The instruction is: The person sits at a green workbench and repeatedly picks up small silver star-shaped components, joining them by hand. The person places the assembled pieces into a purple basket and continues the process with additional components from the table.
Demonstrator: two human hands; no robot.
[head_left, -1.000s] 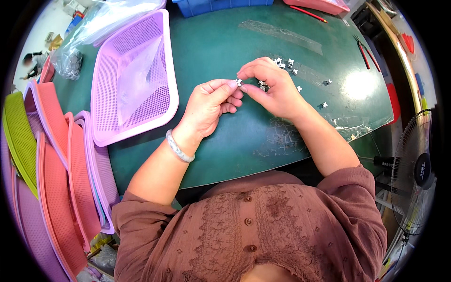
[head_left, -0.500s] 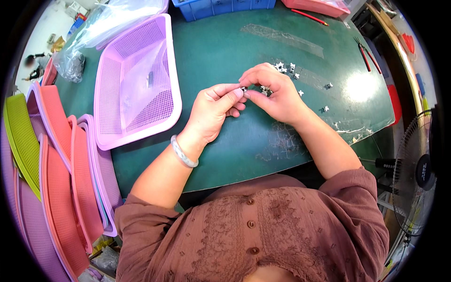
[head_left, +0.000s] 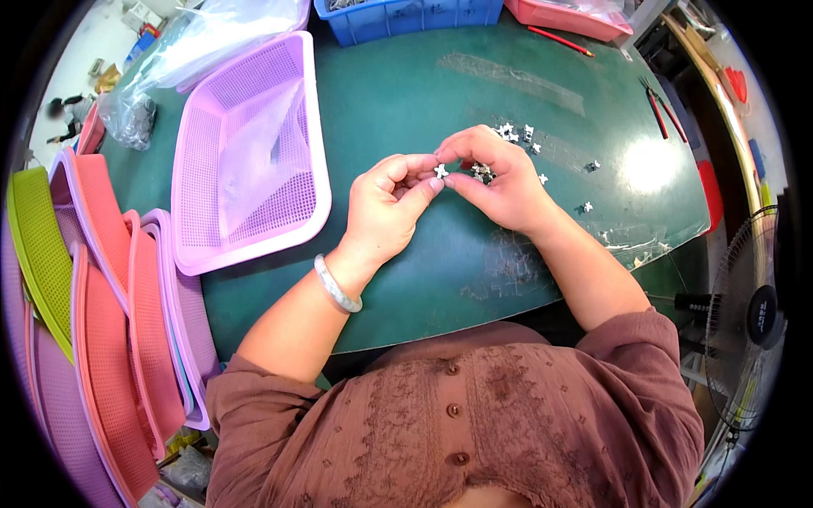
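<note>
A small white and silver part (head_left: 441, 171) with short projecting arms sits at the fingertips of my left hand (head_left: 378, 207), which pinches it between thumb and fingers. My right hand (head_left: 501, 182) curves close by, its thumb and index finger apart around the same part; nothing is plainly gripped by it. Partly behind those fingers, a small cluster of similar parts (head_left: 483, 173) rests on the green tabletop (head_left: 398, 110). More of these parts (head_left: 507, 132) lie just beyond my right hand, and a few single ones are scattered to its right.
Left of my hands stands a purple mesh basket (head_left: 319, 169) with a clear plastic bag (head_left: 258, 161) inside. Stacked baskets (head_left: 110, 364) crowd the far left. A blue bin (head_left: 415, 24), a red pencil (head_left: 561, 41) and red-handled pliers (head_left: 656, 114) lie farther out. A fan (head_left: 745, 322) stands right.
The part between my fingertips has turned so that its white arms show. My right thumb and index finger have spread apart around it. The whole view has shifted slightly.
</note>
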